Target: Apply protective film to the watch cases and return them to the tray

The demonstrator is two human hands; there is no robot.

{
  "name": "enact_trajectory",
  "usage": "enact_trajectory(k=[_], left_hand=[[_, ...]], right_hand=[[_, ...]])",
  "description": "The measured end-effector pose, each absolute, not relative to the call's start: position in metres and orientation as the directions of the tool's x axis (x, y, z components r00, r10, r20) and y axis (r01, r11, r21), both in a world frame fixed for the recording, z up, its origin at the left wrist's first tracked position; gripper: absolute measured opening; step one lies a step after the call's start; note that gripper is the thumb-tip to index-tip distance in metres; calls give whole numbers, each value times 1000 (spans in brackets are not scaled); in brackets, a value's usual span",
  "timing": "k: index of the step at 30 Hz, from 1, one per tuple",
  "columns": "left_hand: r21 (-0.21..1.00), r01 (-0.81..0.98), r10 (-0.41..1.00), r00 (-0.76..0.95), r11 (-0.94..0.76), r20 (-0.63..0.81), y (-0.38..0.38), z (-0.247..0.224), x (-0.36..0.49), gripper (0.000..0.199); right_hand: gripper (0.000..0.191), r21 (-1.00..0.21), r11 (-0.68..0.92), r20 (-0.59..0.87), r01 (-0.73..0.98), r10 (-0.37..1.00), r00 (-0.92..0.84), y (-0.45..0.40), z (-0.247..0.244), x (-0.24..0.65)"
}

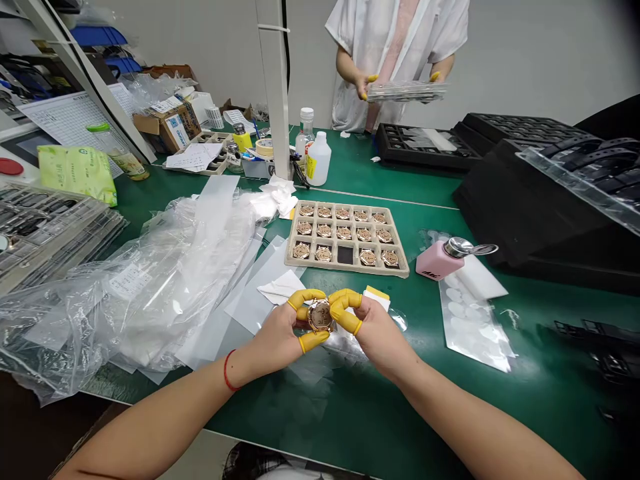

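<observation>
My left hand (pixel 283 333), with yellow finger covers and a red string at the wrist, grips a rose-gold watch case (pixel 320 315) between thumb and fingers. My right hand (pixel 373 327), also in yellow finger covers, has its fingers bent against the case's right edge. Whether it pinches anything else there is hidden. Beyond my hands lies a beige compartment tray (pixel 345 267) holding several similar watch cases; one compartment in its front row shows only its dark bottom. A folded white tissue (pixel 280 288) lies just left of the case.
Crumpled plastic bags (pixel 165 287) cover the left side. To the right stand a pink pump bottle (pixel 440 259), a sheet of round clear films (pixel 473 327) and black trays (pixel 540 220). A white bottle (pixel 319 160) stands by a post. Across the table, a person (pixel 400 53) holds flat trays.
</observation>
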State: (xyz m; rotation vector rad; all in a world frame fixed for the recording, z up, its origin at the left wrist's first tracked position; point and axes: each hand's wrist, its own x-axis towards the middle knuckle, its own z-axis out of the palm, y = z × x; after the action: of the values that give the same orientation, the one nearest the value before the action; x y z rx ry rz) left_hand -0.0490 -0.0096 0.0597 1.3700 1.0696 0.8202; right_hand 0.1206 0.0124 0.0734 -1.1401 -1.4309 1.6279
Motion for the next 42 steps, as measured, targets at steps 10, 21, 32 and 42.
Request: enact_trajectory(k=[10, 21, 32, 42], left_hand=[[958, -97, 881, 427, 269, -204, 1, 46, -42, 48], [970, -49, 858, 478, 237, -185, 5, 12, -25, 48], [987, -54, 858, 503, 149, -103, 5, 8, -28, 43], [985, -63, 819, 565, 161, -98, 7, 15, -28, 46]], right_hand=[[23, -403, 307, 102, 862, 951, -291, 33, 58, 174], [18, -338, 327, 150, 882, 944, -293, 25, 34, 183], [20, -274, 530, 301, 803, 840, -452, 8, 24, 138], [38, -352, 603, 318, 716, 797, -514, 14, 41, 153]])
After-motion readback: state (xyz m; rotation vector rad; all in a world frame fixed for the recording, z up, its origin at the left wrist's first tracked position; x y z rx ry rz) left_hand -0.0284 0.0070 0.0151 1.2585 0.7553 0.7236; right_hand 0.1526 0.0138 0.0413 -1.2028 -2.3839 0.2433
